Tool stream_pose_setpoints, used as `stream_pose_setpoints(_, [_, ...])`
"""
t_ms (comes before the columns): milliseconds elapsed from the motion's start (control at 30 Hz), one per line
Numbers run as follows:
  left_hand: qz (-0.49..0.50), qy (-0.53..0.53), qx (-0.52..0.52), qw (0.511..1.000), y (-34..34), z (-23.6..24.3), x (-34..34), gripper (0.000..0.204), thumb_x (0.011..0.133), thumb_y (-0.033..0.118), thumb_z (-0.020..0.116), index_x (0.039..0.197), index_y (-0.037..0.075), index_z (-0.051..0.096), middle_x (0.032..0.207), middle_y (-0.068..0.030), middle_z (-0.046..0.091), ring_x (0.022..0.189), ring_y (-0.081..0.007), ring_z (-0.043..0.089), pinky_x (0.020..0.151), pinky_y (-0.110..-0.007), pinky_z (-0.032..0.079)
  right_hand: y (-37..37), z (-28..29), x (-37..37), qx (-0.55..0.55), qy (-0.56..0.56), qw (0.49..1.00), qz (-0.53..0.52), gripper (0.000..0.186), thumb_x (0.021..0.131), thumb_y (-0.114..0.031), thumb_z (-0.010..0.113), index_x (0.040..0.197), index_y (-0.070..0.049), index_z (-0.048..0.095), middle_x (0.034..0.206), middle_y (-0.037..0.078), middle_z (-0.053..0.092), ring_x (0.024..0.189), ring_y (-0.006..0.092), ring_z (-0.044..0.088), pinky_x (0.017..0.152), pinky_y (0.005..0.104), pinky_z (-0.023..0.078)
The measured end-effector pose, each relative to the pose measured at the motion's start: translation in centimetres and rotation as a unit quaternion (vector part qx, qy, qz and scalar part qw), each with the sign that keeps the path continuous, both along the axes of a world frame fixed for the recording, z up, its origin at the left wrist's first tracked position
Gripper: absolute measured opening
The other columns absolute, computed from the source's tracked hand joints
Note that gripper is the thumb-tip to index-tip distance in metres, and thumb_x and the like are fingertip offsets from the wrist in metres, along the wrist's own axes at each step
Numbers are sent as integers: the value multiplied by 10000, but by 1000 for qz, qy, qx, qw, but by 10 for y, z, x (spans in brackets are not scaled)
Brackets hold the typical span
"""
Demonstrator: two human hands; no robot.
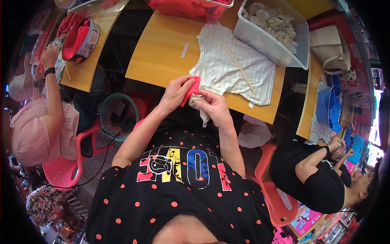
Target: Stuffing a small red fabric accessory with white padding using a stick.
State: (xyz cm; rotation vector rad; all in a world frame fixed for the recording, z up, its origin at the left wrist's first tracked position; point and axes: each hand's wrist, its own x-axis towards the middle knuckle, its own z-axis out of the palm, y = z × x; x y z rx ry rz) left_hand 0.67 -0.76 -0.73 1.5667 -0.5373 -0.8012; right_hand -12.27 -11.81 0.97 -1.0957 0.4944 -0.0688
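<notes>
My left hand (175,93) pinches a small red cloth piece (191,92) just past the table's near edge. Close beside it, my right hand (216,106) is closed on a crumpled beige cloth piece (204,116), its fingertips touching the red one. Whether the two pieces are joined cannot be made out. Beyond my hands a white striped shirt (221,53) lies spread on the wooden table (154,49). Across the shirt rests a thin wooden stick (237,67).
A clear bin (300,51) of beige cloth pieces stands far right, a container of red pieces (187,9) at the back. A white strip (185,51) lies left of the shirt. People sit on both sides, near a round tin (92,40) and a blue tub (325,107).
</notes>
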Motion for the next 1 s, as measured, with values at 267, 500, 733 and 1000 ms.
stream_pose_setpoints(267, [84,33,-50,995,-1,11,-9,223,908,159,573,1026,-23,620,885,-49,612,742,-115,561,687,-253,470,0,-14,-2,37,6,999,-26,329,822,6,636,1140,65,579,971,94,661,807,98,631,724,215,513])
stream_pose_setpoints(500, [35,-347,-82,934,17,23,-11,209,796,102,706,937,-11,601,855,-36,582,697,-117,582,592,-229,467,-2,-18,-3,109,-8,991,-71,293,823,9,635,1109,57,594,974,105,663,827,121,641,744,228,522])
stream_pose_setpoints(733, [-71,154,-9,986,19,23,1,133,833,111,673,840,-15,631,643,-34,610,551,-88,571,511,-207,438,-1,-12,-4,108,-6,993,-43,234,819,-4,633,1045,52,617,917,84,665,782,110,635,713,217,509])
stream_pose_setpoints(1000, [-55,174,-26,983,20,15,0,126,852,112,645,842,-13,635,738,-37,619,643,-93,576,617,-221,468,2,-13,-4,30,24,997,-68,215,832,-30,632,1029,56,618,891,67,665,750,80,613,670,198,484])
